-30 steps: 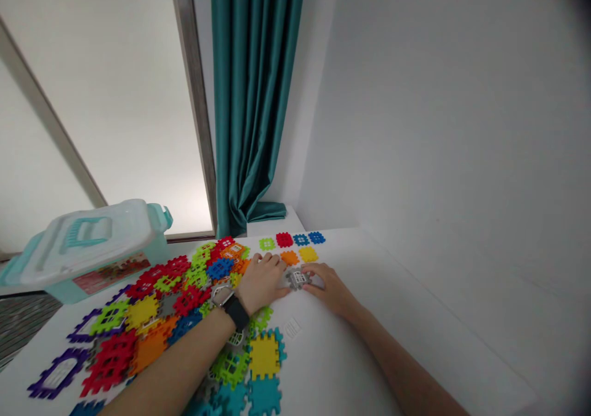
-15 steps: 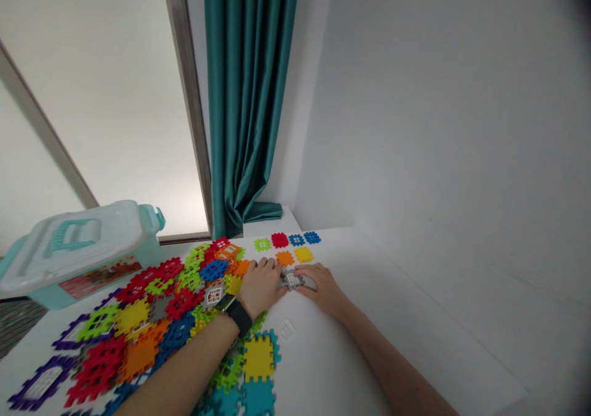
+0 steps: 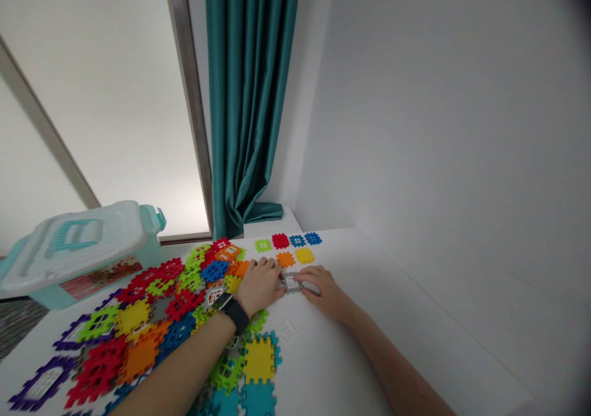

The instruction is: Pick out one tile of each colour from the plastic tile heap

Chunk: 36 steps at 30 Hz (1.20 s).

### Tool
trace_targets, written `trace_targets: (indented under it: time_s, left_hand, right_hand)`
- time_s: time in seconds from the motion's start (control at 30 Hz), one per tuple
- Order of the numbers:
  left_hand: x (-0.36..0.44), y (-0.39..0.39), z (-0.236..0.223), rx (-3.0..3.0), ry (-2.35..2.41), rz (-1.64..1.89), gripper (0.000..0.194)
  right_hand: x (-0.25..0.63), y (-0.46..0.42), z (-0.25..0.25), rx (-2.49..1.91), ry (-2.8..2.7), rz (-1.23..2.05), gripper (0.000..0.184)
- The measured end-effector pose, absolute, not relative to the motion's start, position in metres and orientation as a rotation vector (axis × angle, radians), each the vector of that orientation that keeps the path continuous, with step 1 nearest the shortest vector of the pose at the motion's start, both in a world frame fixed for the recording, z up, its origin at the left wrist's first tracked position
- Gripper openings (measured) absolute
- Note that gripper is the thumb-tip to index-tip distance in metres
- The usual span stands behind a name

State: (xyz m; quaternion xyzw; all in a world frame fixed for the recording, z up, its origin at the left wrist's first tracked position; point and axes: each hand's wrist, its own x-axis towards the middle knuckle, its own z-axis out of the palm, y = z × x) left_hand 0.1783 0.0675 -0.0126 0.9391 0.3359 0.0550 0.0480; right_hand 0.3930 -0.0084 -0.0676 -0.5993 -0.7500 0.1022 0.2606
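Reference: clock face centred on the gray tile (image 3: 292,282), 12 pointing away from the wearer.
Gray tile: on the bench (image 3: 341,367), between both hands; pale window panel shows in its middle. It looks low and near flat, so the bench probably backs it against finger pressure.
Left hand (image 3: 261,284): at 9 o'clock, fingers and thumb drawn in on the tile's near-left side; likely braces it against sliding. Exact thumb contact cannot be told.
Right hand (image 3: 325,290): at 3 o'clock, thumb and forefinger closed narrowly on the opposite edge. Opposed grips presumably stop the tile turning and leave the panel uncovered.
Orange tile (image 3: 285,259): at 12 o'clock, flat, with the yellow tile (image 3: 305,255) beside it towards 1.
Far row: green tile (image 3: 263,245), red tile (image 3: 280,240) and two blue tiles (image 3: 298,240), set apart from one another between 11 and 1; spacing probably keeps each easy to pick out.
Loose white panel (image 3: 287,331): at 6 o'clock, lying flat, untouched, near both forearms.
Mixed tiles (image 3: 132,316): heaped and overlapping from 7 round to 10; left forearm passes over part of them. The heap sits on the left hand's side, presumably within its reach.
Lidded bin (image 3: 92,244): between 9 and 10, beyond the heap, lid on; its place at the side likely leaves working room.
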Motion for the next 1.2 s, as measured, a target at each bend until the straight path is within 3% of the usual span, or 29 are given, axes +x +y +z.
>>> trace_targets:
  time_s: [0.23,0.5,1.2]
  left_hand:
    - [0.178,0.068,-0.01,2.846,1.016,0.158,0.024]
    - [0.178,0.069,-0.009,2.851,1.007,0.141,0.025]
    - [0.166,0.074,-0.006,2.86,0.97,0.109,0.027]
  right_hand:
    - [0.397,-0.005,-0.069,-1.623,-1.993,0.298,0.032]
    - [0.395,-0.003,-0.069,-1.607,-1.98,0.294,0.017]
    - [0.396,-0.001,-0.072,-1.611,-1.969,0.241,0.018]
